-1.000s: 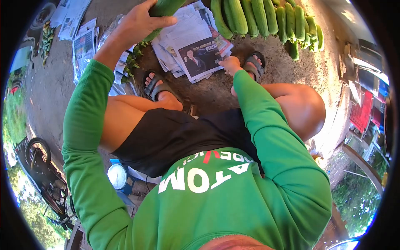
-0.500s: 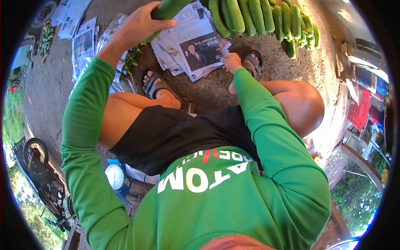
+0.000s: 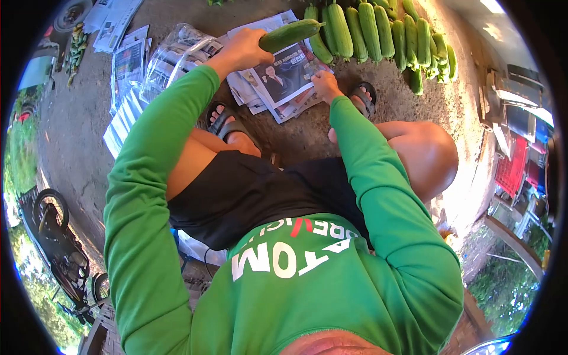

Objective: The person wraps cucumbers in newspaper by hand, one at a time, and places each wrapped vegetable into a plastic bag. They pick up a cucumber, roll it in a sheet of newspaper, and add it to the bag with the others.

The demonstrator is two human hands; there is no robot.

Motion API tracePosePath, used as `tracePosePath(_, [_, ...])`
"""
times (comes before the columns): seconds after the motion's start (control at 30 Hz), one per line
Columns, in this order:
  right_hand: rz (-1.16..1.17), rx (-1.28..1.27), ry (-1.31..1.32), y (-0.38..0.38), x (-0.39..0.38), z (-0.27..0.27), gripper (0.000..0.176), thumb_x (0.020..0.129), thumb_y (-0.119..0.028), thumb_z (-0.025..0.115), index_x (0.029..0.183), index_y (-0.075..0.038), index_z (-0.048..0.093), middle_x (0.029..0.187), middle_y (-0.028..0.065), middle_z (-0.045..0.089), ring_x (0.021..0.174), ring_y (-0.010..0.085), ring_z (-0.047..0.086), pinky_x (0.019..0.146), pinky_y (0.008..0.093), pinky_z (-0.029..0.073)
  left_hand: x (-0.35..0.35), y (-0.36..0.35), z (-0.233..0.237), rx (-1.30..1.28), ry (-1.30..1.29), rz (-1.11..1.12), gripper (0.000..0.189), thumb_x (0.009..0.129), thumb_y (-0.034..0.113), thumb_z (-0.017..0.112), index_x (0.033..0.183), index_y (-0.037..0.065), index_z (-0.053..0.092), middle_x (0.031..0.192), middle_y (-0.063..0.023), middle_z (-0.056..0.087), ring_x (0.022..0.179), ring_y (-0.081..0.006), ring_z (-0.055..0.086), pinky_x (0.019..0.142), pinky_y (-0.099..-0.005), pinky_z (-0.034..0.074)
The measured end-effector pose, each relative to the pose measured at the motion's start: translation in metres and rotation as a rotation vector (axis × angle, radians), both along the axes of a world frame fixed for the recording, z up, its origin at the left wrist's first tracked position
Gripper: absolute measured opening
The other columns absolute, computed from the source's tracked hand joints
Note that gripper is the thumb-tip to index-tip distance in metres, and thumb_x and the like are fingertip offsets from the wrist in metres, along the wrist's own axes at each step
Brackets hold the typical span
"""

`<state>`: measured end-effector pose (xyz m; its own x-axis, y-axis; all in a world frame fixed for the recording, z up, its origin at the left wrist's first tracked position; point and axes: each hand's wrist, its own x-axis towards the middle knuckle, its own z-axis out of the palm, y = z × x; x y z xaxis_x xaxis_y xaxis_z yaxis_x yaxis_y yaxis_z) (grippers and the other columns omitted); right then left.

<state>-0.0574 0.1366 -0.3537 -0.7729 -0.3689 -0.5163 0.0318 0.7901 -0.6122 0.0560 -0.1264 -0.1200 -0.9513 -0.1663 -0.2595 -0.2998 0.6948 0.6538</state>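
Observation:
My left hand (image 3: 249, 48) is wrapped round the thick end of a long green cucumber (image 3: 291, 34), which points right above the newspapers. Below it lies a loose stack of newspaper sheets (image 3: 278, 83), the top one showing a dark picture of a suited figure. At the stack's right edge, my right hand (image 3: 325, 84) has its fingers closed on the border of the top sheet. Beyond the papers, a row of green cucumbers (image 3: 370, 32) lies side by side on the ground.
Clear plastic wrapping (image 3: 180, 56) with papers inside lies left of the stack. More newspapers (image 3: 127, 68) are farther left. My sandalled feet (image 3: 228, 125) (image 3: 362, 99) flank the near side of the stack. A bicycle (image 3: 59, 236) and a red crate (image 3: 512, 165) stand at the sides.
My left hand has moved right and down with the cucumber, bringing it above the newspapers. My right hand stays at the sheet's edge. The view has shifted slightly.

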Motion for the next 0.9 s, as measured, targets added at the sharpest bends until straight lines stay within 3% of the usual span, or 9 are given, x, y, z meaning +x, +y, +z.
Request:
tracePosePath(0.1, [-0.06, -0.079, -0.118, -0.005, 0.004, 0.026, 0.025, 0.091, -0.019, 0.062, 0.104, 0.0, 0.07, 0.101, 0.022, 0.071, 0.084, 0.0332, 0.073, 0.068, 0.0436, 0.058, -0.008, -0.01, -0.018, -0.04, -0.018, -0.014, 0.049, 0.07, 0.028, 0.083, 0.111, 0.003, 0.07, 0.096, -0.0206, 0.072, 0.09, -0.0365, 0.07, 0.083, -0.0424, 0.053])
tracePosePath(0.2, [-0.169, -0.186, -0.088, -0.003, -0.003, -0.023, 0.02, 0.092, -0.014, 0.061, 0.101, 0.001, 0.07, 0.087, 0.018, 0.071, 0.066, 0.027, 0.071, 0.052, 0.0418, 0.055, -0.013, -0.012, -0.038, -0.222, -0.005, 0.022, 0.051, 0.069, 0.027, 0.083, 0.112, 0.004, 0.07, 0.097, -0.0217, 0.072, 0.093, -0.0386, 0.07, 0.085, -0.043, 0.054])
tracePosePath(0.3, [-0.344, -0.276, -0.284, -0.004, -0.002, -0.017, 0.018, 0.092, -0.013, 0.063, 0.102, 0.0, 0.071, 0.08, 0.0121, 0.07, 0.063, 0.0224, 0.069, 0.05, 0.0407, 0.054, -0.019, -0.017, -0.07, -0.211, -0.051, 0.03, 0.052, 0.068, 0.027, 0.084, 0.112, 0.003, 0.07, 0.096, -0.0217, 0.072, 0.092, -0.0377, 0.07, 0.086, -0.0428, 0.054])
tracePosePath(0.4, [-0.347, -0.25, -0.387, -0.004, -0.001, -0.005, 0.018, 0.096, -0.015, 0.063, 0.111, -0.006, 0.068, 0.083, 0.0026, 0.063, 0.07, 0.0156, 0.061, 0.059, 0.0354, 0.054, -0.024, -0.013, -0.11, -0.148, -0.07, 0.072, 0.054, 0.067, 0.027, 0.086, 0.111, 0.0, 0.07, 0.096, -0.0219, 0.073, 0.093, -0.0358, 0.071, 0.085, -0.0419, 0.055])
tracePosePath(0.53, [-0.3, -0.201, -0.357, -0.005, 0.001, 0.012, 0.017, 0.096, -0.016, 0.065, 0.109, -0.006, 0.068, 0.081, 0.0017, 0.062, 0.067, 0.0145, 0.059, 0.057, 0.0344, 0.054, -0.018, 0.013, -0.169, 0.184, -0.116, 0.213, 0.058, 0.066, 0.026, 0.087, 0.114, -0.001, 0.068, 0.102, -0.0217, 0.073, 0.096, -0.034, 0.071, 0.087, -0.0405, 0.055])
tracePosePath(0.67, [-0.307, -0.216, -0.389, 0.004, 0.003, 0.0, 0.013, 0.096, -0.015, 0.066, 0.105, -0.006, 0.069, 0.082, 0.0009, 0.063, 0.065, 0.0139, 0.059, 0.053, 0.0327, 0.053, -0.001, 0.035, -0.214, 0.058, -0.158, 0.238, 0.062, 0.067, 0.028, 0.087, 0.12, 0.005, 0.068, 0.108, -0.0231, 0.071, 0.103, -0.0369, 0.068, 0.091, -0.0429, 0.054])
tracePosePath(0.77, [-0.309, -0.238, -0.409, 0.006, 0.001, -0.008, 0.009, 0.097, -0.014, 0.065, 0.101, -0.006, 0.068, 0.078, 0.0005, 0.062, 0.062, 0.0132, 0.058, 0.05, 0.031, 0.049, 0.001, 0.038, -0.229, 0.079, -0.154, 0.159, 0.065, 0.069, 0.032, 0.087, 0.126, 0.009, 0.065, 0.115, -0.0247, 0.066, 0.11, -0.0417, 0.064, 0.095, -0.0459, 0.052])
tracePosePath(0.83, [-0.344, -0.2, -0.374, 0.003, 0.003, 0.0, 0.007, 0.098, -0.013, 0.064, 0.099, -0.006, 0.067, 0.076, 0.0007, 0.062, 0.06, 0.0126, 0.057, 0.047, 0.0294, 0.045, -0.005, 0.044, -0.218, 0.07, -0.267, 0.125, 0.072, 0.072, 0.035, 0.086, 0.136, 0.015, 0.059, 0.13, -0.0229, 0.056, 0.122, -0.0434, 0.055, 0.103, -0.0491, 0.047])
tracePosePath(0.9, [-0.349, -0.239, -0.335, 0.004, 0.002, -0.003, 0.01, 0.094, -0.012, 0.069, 0.099, -0.004, 0.072, 0.079, 0.0047, 0.067, 0.062, 0.0148, 0.061, 0.051, 0.0324, 0.049, -0.01, 0.05, -0.206, 0.032, -0.345, 0.084, 0.077, 0.074, 0.038, 0.086, 0.141, 0.018, 0.055, 0.137, -0.0211, 0.051, 0.13, -0.0437, 0.051, 0.107, -0.0513, 0.045])
